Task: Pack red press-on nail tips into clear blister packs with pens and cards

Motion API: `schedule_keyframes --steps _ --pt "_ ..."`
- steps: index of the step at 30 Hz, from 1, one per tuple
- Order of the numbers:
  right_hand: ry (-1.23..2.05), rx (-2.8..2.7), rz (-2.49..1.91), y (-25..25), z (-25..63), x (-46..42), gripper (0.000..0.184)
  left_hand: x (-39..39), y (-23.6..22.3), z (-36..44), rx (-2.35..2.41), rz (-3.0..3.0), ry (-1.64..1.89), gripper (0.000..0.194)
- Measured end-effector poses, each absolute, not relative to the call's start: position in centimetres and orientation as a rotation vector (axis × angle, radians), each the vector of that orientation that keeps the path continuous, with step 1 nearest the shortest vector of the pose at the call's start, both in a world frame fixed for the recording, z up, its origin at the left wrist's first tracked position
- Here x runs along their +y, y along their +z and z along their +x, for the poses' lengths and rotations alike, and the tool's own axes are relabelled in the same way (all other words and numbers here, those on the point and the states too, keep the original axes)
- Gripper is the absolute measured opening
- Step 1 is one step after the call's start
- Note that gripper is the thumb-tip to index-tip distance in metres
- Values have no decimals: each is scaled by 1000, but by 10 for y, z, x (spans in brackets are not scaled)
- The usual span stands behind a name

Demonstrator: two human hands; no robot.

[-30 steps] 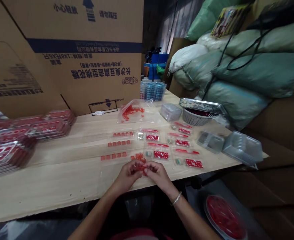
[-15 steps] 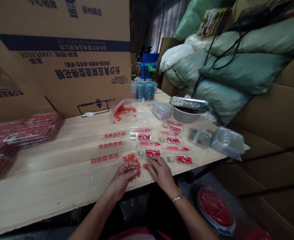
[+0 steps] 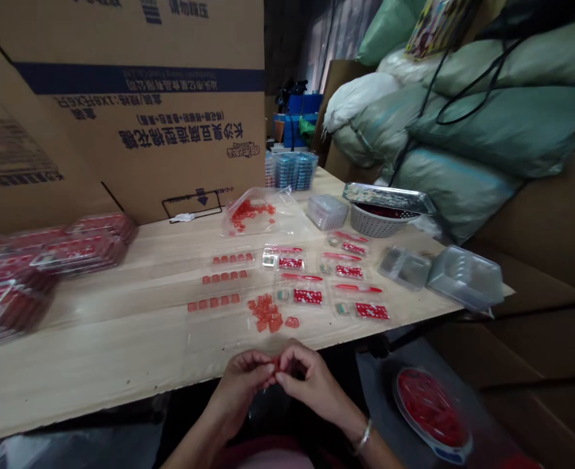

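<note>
My left hand (image 3: 246, 378) and my right hand (image 3: 306, 374) meet at the table's front edge, both pinching a small red translucent piece (image 3: 275, 362) that their fingertips mostly hide. Just beyond them lies a loose pile of red translucent pieces (image 3: 268, 314), with one single piece (image 3: 292, 322) to its right. Left of the pile, similar pieces sit in neat rows, the nearest row (image 3: 213, 303) in what looks like clear plastic. Farther right are several clear trays, each with a red stick (image 3: 302, 277) and a red patterned packet (image 3: 308, 297).
A clear bag of red pieces (image 3: 253, 208) lies behind the rows. Stacked red packages (image 3: 82, 247) stand left, before a large carton (image 3: 145, 130). Clear containers (image 3: 466, 277) and a grey basket (image 3: 378, 221) are at right; a bowl of red items (image 3: 431, 407) sits below the table.
Both hands have drawn back from the pile to the table's front edge and come together, fingertips on a red piece. The camera view has shifted slightly.
</note>
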State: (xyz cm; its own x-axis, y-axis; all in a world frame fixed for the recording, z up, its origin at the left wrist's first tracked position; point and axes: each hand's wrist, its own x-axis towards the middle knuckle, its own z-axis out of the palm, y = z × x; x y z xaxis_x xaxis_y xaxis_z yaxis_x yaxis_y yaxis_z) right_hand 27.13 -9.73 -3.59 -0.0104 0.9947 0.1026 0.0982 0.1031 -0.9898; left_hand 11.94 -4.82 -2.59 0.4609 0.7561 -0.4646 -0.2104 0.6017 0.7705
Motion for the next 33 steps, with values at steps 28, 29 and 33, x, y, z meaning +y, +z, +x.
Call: schedule_keyframes --steps 28,29,33 --pt "453 -1866 -1270 -39 239 -59 11 -37 -29 62 1260 1853 921 13" --pt "417 -1953 -1263 -40 241 -51 12 -32 -32 59 1323 2041 888 14" --pt "314 -2169 -1229 -42 240 -31 10 -21 -45 52 1367 2420 758 18"
